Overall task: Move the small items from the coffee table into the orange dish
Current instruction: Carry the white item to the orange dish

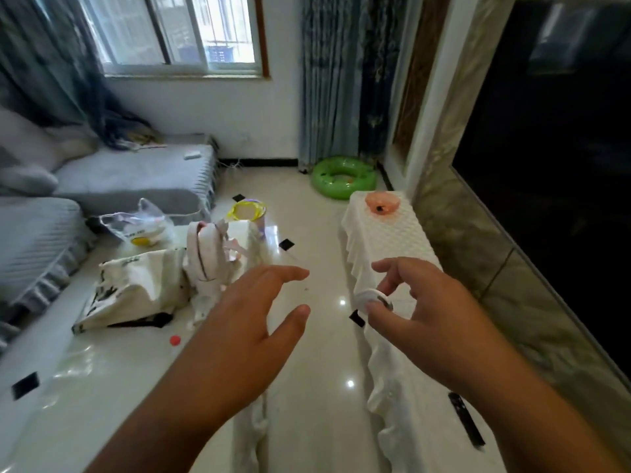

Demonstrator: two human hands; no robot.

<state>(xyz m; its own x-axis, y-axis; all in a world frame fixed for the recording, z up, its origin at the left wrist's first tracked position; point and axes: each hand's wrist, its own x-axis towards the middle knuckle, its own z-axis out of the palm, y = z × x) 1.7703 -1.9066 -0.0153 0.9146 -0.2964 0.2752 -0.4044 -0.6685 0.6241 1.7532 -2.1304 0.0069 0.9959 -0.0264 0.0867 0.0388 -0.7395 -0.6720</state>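
My right hand [423,312] pinches a small white round disc [370,297] between thumb and fingers, above the near part of a white-covered cabinet [392,240]. The orange dish [382,203] sits at the far end of that cabinet, with a small dark item inside it. My left hand [246,322] hovers with fingers spread and nothing in it, over the right edge of the glossy white coffee table [102,370]. A small red ball [175,340] lies on the table left of my left hand.
On the table lie a white printed bag [136,291], a white backpack [211,254], a plastic bag [143,223] and a yellow-rimmed cup [249,211]. A dark remote [466,419] rests on the cabinet. A grey sofa [119,179] stands left; a green swim ring [343,177] lies on the floor.
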